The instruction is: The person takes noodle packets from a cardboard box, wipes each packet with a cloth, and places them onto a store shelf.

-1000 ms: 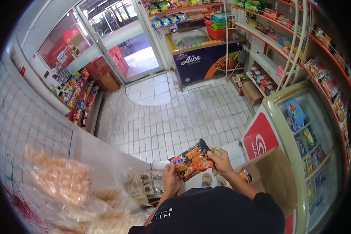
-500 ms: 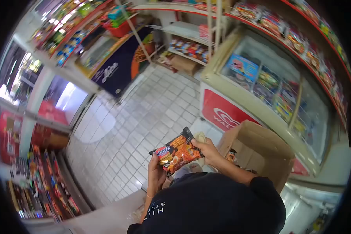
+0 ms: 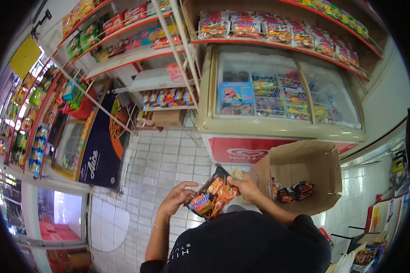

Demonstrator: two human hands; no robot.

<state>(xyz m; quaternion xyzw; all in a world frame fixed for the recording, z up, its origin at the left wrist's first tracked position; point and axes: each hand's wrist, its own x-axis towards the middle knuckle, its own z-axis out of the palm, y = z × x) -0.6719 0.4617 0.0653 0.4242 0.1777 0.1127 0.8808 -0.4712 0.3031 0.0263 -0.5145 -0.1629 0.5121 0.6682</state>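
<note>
One noodle packet (image 3: 214,195) is in front of one dark shirt (image 3: 248,241), near one open cardboard box (image 3: 305,157). The right hand (image 3: 245,185) has fingers closed on it; the left hand (image 3: 174,200), fingers loosely spread, nears it, contact unclear.

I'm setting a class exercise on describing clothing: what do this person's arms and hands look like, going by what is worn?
The person wears a dark short-sleeved top with pale lettering. A thin band circles the left wrist; none shows on the right. The left hand and right hand look gloveless.
</note>
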